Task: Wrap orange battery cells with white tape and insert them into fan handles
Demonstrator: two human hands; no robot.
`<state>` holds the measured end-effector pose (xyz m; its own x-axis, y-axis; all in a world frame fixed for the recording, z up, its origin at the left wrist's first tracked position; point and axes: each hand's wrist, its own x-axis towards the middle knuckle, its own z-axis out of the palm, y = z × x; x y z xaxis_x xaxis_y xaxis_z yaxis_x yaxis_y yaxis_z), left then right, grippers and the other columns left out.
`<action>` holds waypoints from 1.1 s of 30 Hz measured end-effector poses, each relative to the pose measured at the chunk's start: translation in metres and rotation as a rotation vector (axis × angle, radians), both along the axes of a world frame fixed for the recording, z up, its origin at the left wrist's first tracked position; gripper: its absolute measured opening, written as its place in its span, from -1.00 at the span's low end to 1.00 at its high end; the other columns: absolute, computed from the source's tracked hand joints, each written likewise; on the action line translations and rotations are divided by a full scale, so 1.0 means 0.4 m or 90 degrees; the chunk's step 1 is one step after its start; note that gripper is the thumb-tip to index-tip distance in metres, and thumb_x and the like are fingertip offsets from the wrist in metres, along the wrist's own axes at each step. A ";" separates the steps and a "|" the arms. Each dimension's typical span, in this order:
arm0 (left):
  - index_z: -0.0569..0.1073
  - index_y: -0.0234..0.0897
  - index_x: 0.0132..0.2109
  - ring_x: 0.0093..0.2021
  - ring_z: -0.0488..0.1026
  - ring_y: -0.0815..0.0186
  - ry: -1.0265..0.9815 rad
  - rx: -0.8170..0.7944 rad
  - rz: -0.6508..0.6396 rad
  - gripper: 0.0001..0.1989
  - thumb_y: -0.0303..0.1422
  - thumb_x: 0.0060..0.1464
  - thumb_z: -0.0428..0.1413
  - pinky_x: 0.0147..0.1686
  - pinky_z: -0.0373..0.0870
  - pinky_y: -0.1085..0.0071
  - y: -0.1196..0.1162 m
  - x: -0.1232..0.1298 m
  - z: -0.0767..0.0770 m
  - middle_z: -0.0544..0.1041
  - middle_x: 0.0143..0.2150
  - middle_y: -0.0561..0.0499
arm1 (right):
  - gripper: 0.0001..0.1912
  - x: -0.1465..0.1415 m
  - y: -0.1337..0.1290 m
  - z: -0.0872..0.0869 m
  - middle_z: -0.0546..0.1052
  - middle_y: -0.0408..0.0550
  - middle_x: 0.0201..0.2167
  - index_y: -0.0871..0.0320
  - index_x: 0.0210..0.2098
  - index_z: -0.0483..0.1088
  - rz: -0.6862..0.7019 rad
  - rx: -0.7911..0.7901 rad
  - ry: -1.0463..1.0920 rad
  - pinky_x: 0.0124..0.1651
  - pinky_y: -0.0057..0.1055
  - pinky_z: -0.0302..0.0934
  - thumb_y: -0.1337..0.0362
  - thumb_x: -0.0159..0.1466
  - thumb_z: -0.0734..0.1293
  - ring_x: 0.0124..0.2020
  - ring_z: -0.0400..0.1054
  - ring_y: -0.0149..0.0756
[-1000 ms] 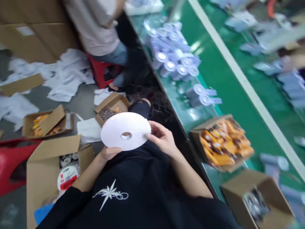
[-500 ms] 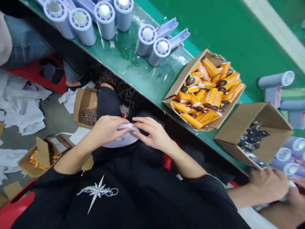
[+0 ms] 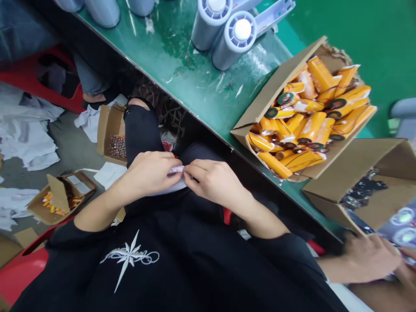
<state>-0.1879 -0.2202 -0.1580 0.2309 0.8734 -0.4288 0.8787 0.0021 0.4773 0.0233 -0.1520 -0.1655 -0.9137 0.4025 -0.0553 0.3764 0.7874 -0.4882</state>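
Note:
Over my lap, my left hand (image 3: 151, 171) is closed around a small whitish strip or roll with pinkish marks (image 3: 176, 169). Its right end shows between thumb and forefinger. My right hand (image 3: 212, 180) meets that end with thumb and fingertips pinched together; whether they grip the strip or something finer is hidden. Beneath both hands lies a pale lavender piece (image 3: 173, 188), mostly covered by the fingers.
On the green bench (image 3: 182, 82) stand lavender cylindrical housings (image 3: 234, 41), a carton of orange wrapped battery packs (image 3: 305, 125) and a carton of dark small parts (image 3: 360, 190). A co-worker's hands (image 3: 373, 258) are at lower right. Floor cartons (image 3: 107, 143) lie left.
My right hand's fingers, spread before, have closed to a pinch at the strip's end. The lavender piece is more covered now. The view has shifted closer to the bench.

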 end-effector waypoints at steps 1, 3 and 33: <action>0.72 -0.10 -0.06 -0.07 0.69 0.12 -0.001 -0.004 0.001 -0.70 -0.20 0.37 0.09 -0.28 0.45 0.34 0.001 -0.001 0.001 0.73 -0.06 0.02 | -0.69 -0.002 0.001 -0.001 0.69 -0.01 -0.31 0.19 -0.20 0.64 0.001 0.003 -0.004 -0.29 -0.30 0.27 0.30 0.55 0.27 -0.32 0.59 -0.23; 0.72 -0.12 -0.07 -0.09 0.69 0.13 -0.004 -0.008 0.003 -0.69 -0.20 0.37 0.08 -0.29 0.44 0.35 0.001 -0.003 0.001 0.72 -0.07 0.01 | -0.68 -0.006 0.005 -0.004 0.68 -0.02 -0.33 0.19 -0.23 0.64 0.000 0.000 -0.004 -0.30 -0.30 0.24 0.30 0.55 0.27 -0.34 0.58 -0.24; 0.70 -0.18 -0.16 -0.15 0.66 0.18 -0.040 -0.002 -0.012 -0.72 -0.26 0.38 0.09 -0.30 0.39 0.34 0.014 0.015 -0.028 0.70 -0.14 -0.01 | -0.85 0.020 0.051 -0.027 0.64 -0.07 -0.34 0.17 -0.19 0.64 -0.057 -0.310 0.069 -0.19 -0.42 0.32 0.38 0.44 0.38 -0.33 0.52 -0.33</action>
<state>-0.1818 -0.2145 -0.1693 0.2741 0.8674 -0.4152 0.8468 -0.0131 0.5317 0.0314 -0.1317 -0.1764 -0.8878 0.4302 -0.1632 0.3589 0.4256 -0.8307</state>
